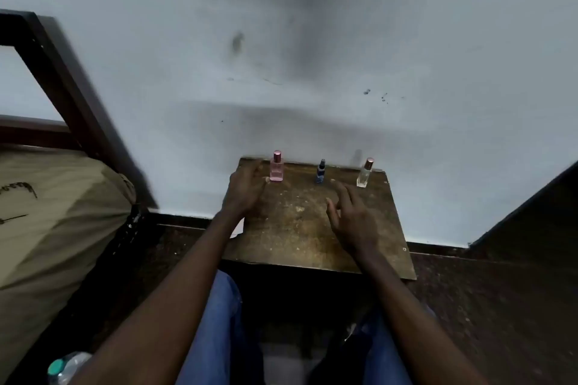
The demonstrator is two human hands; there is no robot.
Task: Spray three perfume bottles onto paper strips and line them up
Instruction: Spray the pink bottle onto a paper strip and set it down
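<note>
Your left hand [245, 189] is over the table [300, 237], fingers loosely together, just beside the pink bottle [276, 169]; your right hand [350, 216], fingers spread, holds nothing near the clear bottle [364, 172]. The blue bottle [320, 171] stands between those two bottles

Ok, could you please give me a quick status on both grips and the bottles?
Left grip open beside pink bottle; right grip open over table. Blue bottle, clear bottle upright, untouched. Paper scrap by left wrist; nothing blocking.
</note>
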